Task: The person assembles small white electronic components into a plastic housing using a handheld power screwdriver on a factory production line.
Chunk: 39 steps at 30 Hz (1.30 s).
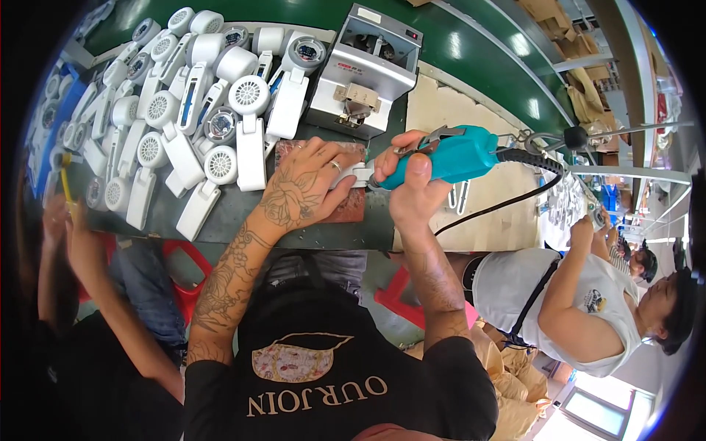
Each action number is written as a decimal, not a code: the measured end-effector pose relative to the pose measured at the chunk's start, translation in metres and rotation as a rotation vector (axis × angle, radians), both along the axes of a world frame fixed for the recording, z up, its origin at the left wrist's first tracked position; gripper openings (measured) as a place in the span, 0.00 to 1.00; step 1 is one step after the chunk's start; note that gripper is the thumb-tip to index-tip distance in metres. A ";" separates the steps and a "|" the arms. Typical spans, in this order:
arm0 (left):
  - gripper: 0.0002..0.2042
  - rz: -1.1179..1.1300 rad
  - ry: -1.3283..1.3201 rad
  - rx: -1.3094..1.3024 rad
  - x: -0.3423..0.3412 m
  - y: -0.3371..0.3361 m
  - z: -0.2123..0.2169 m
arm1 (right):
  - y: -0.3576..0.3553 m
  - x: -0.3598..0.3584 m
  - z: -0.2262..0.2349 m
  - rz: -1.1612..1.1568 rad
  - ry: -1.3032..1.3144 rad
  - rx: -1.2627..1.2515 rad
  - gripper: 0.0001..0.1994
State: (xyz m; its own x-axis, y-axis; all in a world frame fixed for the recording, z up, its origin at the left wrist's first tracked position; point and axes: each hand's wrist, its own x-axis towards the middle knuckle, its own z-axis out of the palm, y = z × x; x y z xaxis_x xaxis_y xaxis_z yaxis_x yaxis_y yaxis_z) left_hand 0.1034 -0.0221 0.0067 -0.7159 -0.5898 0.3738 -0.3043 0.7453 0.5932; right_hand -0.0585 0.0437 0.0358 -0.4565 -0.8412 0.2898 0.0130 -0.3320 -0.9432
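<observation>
My right hand (409, 185) grips a teal electric screwdriver (450, 156) held roughly level, its tip pointing left. My left hand (303, 184) lies palm down on a reddish-brown work pad (351, 206), pressing a small white plastic part (359, 173) that sticks out from under the fingers toward the screwdriver tip. Most of the part is hidden by the hand. A black cable (507, 202) runs from the back of the screwdriver off to the right.
A pile of several white handheld fan bodies (198, 110) covers the bench to the left. A grey metal machine (365, 70) stands behind the pad. One person's arms (88, 264) reach in at left; another person in a white top (566, 294) works at right.
</observation>
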 end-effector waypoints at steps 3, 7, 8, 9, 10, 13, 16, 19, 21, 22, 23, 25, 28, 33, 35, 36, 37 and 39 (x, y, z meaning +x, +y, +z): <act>0.15 -0.002 0.004 -0.016 -0.002 0.000 -0.002 | 0.000 -0.001 -0.004 0.027 -0.029 -0.016 0.28; 0.15 -0.019 -0.016 -0.026 -0.001 -0.001 -0.001 | 0.000 0.005 -0.003 0.095 -0.056 -0.097 0.26; 0.16 -0.024 -0.029 -0.026 -0.002 -0.001 0.003 | 0.000 0.005 -0.004 0.088 -0.062 -0.091 0.26; 0.16 -0.031 -0.035 -0.020 -0.002 0.001 0.003 | 0.001 0.006 -0.004 0.105 -0.059 -0.099 0.26; 0.16 -0.029 -0.027 -0.017 -0.003 0.000 0.003 | 0.000 0.004 -0.004 0.123 -0.053 -0.117 0.26; 0.16 -0.028 -0.022 -0.006 -0.006 0.000 0.005 | 0.005 0.001 -0.007 0.101 -0.053 -0.093 0.26; 0.17 -0.046 0.024 -0.063 -0.006 0.002 -0.001 | 0.004 0.002 -0.006 0.042 -0.023 -0.075 0.26; 0.18 -0.100 -0.043 -0.144 0.001 0.009 0.005 | 0.031 0.004 -0.005 0.024 -0.128 -0.081 0.28; 0.19 -0.084 -0.130 -0.160 0.004 0.023 0.003 | 0.054 0.004 0.000 0.036 -0.289 -0.160 0.30; 0.19 -0.074 -0.141 -0.162 0.008 0.028 0.007 | 0.064 0.004 0.001 0.111 -0.414 -0.261 0.28; 0.18 -0.028 -0.109 -0.100 0.009 0.031 0.007 | 0.069 0.009 0.006 0.055 -0.350 -0.226 0.30; 0.17 0.018 -0.045 -0.049 0.017 0.033 0.007 | 0.080 0.016 0.008 0.010 -0.312 -0.219 0.30; 0.15 0.123 0.063 0.017 0.036 0.037 0.014 | 0.091 0.020 0.004 -0.123 -0.207 -0.103 0.36; 0.12 0.737 0.313 0.256 0.099 0.008 0.040 | 0.120 0.001 -0.004 -0.073 -0.131 -0.173 0.33; 0.14 0.830 0.554 0.272 0.135 -0.023 0.031 | 0.118 0.001 -0.005 -0.100 -0.088 -0.134 0.33; 0.17 0.966 0.414 0.199 0.156 -0.039 0.030 | 0.115 0.003 -0.004 -0.100 -0.086 -0.143 0.33; 0.19 0.992 0.316 0.134 0.166 -0.056 0.033 | 0.113 0.004 -0.003 -0.121 -0.073 -0.116 0.33; 0.22 1.033 -0.021 -0.167 0.200 -0.085 0.019 | 0.111 0.008 0.002 -0.121 -0.105 -0.029 0.35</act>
